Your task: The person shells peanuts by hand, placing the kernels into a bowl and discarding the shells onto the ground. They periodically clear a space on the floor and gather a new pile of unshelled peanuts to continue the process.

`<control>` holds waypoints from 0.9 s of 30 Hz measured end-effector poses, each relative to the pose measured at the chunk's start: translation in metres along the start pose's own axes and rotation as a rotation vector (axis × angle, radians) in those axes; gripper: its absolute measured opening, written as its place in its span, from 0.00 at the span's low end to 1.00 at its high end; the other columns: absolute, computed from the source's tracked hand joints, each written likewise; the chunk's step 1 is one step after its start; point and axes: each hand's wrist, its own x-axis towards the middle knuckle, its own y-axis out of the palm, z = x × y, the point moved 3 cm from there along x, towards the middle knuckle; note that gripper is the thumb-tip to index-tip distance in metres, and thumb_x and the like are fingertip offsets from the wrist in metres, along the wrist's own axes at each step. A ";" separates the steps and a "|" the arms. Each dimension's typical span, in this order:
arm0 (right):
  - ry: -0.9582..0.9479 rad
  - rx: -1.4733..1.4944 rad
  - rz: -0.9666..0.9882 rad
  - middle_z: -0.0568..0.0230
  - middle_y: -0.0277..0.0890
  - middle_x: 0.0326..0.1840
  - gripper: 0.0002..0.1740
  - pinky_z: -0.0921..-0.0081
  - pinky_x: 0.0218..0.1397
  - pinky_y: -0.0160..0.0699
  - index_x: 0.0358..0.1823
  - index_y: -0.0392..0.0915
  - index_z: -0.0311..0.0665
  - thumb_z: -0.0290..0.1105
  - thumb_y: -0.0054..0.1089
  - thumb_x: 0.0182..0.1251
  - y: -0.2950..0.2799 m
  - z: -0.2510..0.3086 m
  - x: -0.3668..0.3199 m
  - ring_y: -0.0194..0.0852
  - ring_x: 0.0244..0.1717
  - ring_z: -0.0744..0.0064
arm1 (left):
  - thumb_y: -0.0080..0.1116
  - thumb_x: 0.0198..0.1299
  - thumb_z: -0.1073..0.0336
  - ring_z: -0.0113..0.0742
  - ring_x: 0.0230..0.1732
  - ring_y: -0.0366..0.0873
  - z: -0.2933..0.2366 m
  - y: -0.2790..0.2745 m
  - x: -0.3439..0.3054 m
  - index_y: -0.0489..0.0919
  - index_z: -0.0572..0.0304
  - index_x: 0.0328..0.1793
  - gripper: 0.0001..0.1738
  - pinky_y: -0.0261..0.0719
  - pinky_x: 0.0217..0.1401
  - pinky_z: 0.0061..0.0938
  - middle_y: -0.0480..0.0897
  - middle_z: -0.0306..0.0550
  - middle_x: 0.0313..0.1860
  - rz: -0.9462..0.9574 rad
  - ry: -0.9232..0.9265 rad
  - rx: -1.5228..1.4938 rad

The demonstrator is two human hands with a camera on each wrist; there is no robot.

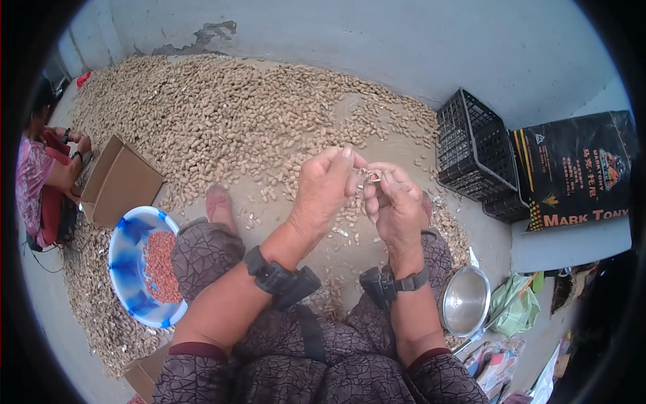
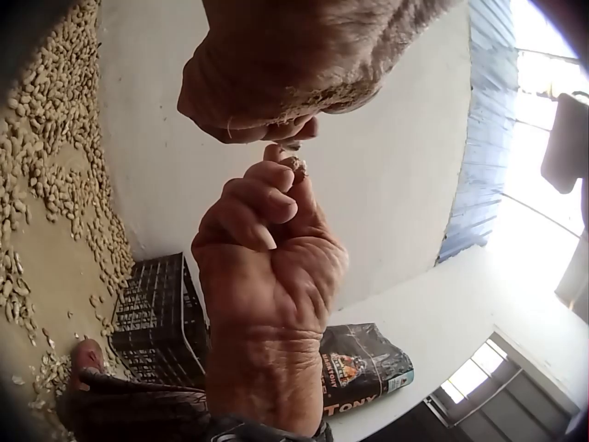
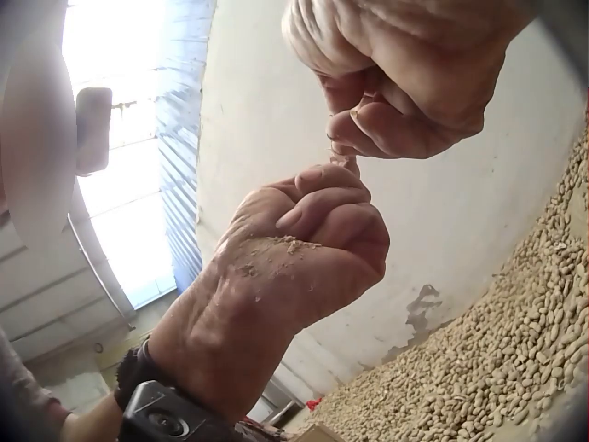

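Note:
In front of the lap, both hands meet over a cracked peanut (image 1: pixel 373 177), its pale shell parted around a reddish kernel. The right hand (image 1: pixel 397 212) pinches this peanut between thumb and curled fingers. Close against it, the left hand (image 1: pixel 319 192) pinches at a bit of the shell with thumb and forefinger. From the left wrist, the peanut (image 2: pixel 294 168) shows at the right hand's fingertips, just below the left hand (image 2: pixel 294 74). Crumbs of dust cling to the left palm (image 3: pixel 276 262) in the right wrist view. The left fingertips partly hide the shell bit.
Unshelled peanuts (image 1: pixel 222 114) cover the floor up to the wall. A blue-white basin (image 1: pixel 121 269) with red kernels (image 1: pixel 161 266) stands at left, near a cardboard box (image 1: pixel 124 178) and another person (image 1: pixel 50 168). Black crates (image 1: pixel 471 148), a black sack (image 1: pixel 579 168) and a metal bowl (image 1: pixel 466 301) are at right.

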 end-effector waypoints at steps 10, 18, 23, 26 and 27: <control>-0.061 -0.160 -0.052 0.69 0.71 0.22 0.13 0.92 0.15 0.59 0.44 0.72 0.31 0.32 0.44 0.64 -0.002 0.002 0.001 0.63 0.15 0.87 | 0.49 0.59 0.63 0.16 0.18 0.62 0.002 0.002 -0.007 0.74 0.63 0.37 0.10 0.56 0.18 0.12 0.71 0.34 0.19 0.132 -0.126 0.004; -0.101 -0.332 -0.054 0.71 0.71 0.21 0.13 0.92 0.17 0.60 0.44 0.73 0.31 0.32 0.48 0.63 0.001 0.004 0.000 0.63 0.18 0.89 | 0.51 0.54 0.71 0.17 0.21 0.67 0.009 0.003 0.000 0.74 0.66 0.37 0.06 0.62 0.21 0.11 0.75 0.36 0.23 0.167 -0.072 0.039; -0.256 -0.491 -0.078 0.70 0.73 0.24 0.11 0.91 0.20 0.62 0.43 0.73 0.30 0.26 0.53 0.59 0.001 0.005 0.000 0.65 0.21 0.90 | 0.52 0.52 0.71 0.18 0.19 0.68 0.015 -0.001 0.002 0.73 0.66 0.36 0.06 0.64 0.20 0.13 0.74 0.35 0.22 0.067 -0.046 0.142; -0.229 -0.509 -0.115 0.69 0.74 0.25 0.10 0.90 0.21 0.64 0.41 0.74 0.29 0.23 0.54 0.57 -0.002 0.005 0.002 0.66 0.23 0.89 | 0.51 0.53 0.71 0.18 0.19 0.68 0.016 -0.003 0.001 0.73 0.66 0.36 0.06 0.64 0.20 0.13 0.73 0.36 0.21 0.034 0.003 0.241; -0.215 -0.514 -0.125 0.69 0.74 0.25 0.09 0.90 0.21 0.64 0.40 0.74 0.29 0.24 0.54 0.57 -0.003 0.005 0.003 0.66 0.23 0.89 | 0.51 0.54 0.70 0.18 0.20 0.68 0.016 -0.002 0.001 0.73 0.66 0.36 0.06 0.64 0.21 0.14 0.73 0.36 0.21 0.031 0.039 0.299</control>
